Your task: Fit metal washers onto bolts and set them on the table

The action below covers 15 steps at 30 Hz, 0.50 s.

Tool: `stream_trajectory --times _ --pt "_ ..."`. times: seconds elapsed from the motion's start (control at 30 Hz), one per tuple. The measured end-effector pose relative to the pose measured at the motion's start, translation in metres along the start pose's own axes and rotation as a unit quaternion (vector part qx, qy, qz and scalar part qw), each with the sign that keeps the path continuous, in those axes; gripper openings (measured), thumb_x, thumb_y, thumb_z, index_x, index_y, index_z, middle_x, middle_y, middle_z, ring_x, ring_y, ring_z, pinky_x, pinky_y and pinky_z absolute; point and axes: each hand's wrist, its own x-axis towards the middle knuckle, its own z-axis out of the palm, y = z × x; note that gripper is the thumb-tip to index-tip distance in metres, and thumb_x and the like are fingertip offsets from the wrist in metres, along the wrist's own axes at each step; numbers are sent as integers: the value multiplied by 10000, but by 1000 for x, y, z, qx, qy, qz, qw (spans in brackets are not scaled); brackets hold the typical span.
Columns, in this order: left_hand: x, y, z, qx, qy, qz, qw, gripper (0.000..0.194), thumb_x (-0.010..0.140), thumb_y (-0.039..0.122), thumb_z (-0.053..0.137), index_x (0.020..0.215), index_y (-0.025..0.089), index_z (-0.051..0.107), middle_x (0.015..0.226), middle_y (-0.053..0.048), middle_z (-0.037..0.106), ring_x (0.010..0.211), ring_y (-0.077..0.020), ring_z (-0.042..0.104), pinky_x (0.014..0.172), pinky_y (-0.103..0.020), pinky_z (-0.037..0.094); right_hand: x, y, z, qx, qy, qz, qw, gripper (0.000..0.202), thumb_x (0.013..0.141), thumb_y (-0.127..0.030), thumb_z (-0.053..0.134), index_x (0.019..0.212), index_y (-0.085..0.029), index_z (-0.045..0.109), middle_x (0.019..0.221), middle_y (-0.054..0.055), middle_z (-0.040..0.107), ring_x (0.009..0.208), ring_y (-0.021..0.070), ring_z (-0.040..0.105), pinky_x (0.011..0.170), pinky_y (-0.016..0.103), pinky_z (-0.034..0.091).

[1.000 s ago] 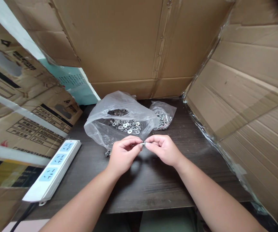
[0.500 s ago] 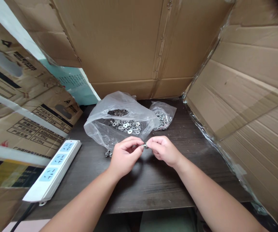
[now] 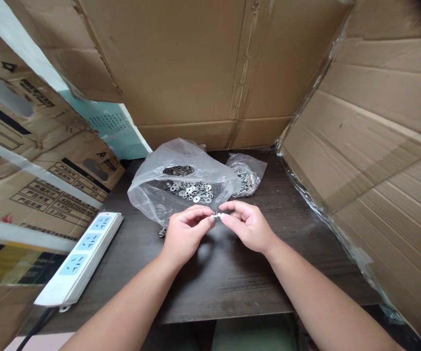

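Between the thumb and fingers of my left hand, a small silver bolt is pinched, lying roughly level above the table. A washer or nut seems to sit on it, though it is too small to be sure. My right hand is at the bolt's right end, thumb tip against or very near it and index finger lifted away. Just beyond the hands, an open clear plastic bag holds many loose washers and nuts. A smaller bag of bolts lies behind my right hand.
Partly behind my left hand, some small metal fasteners lie on the dark table. A white power strip runs along the left side. Cardboard walls enclose the back and both sides.
My right thumb and index finger have parted from their pinch on the bolt's right end, exposing more of it. My left hand keeps its hold, shifted slightly left and up.
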Motion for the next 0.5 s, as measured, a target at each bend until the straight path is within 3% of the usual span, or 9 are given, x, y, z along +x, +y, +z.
stream_trajectory --times 0.17,0.37,0.5 --pt "0 2 1 8 -10 9 1000 178 676 297 740 750 141 697 823 -28 625 752 -60 595 688 -161 494 -1 -1 2 -2 -21 3 1000 468 786 -473 575 1029 -75 610 533 -32 330 479 -9 245 467 136 220" --pt "-1 3 2 23 -14 13 1000 151 680 278 734 752 149 699 843 -27 625 772 -60 597 699 -163 491 2 2 2 13 -42 6 999 437 804 -486 553 936 -78 639 682 26 520 541 -2 336 510 135 289" --pt "-2 3 2 38 -16 14 999 156 679 277 733 750 142 699 842 -31 628 772 -62 593 689 -163 489 3 1 1 6 -42 0 999 411 825 -472 531 848 -77 637 722 36 548 611 11 403 581 133 347"
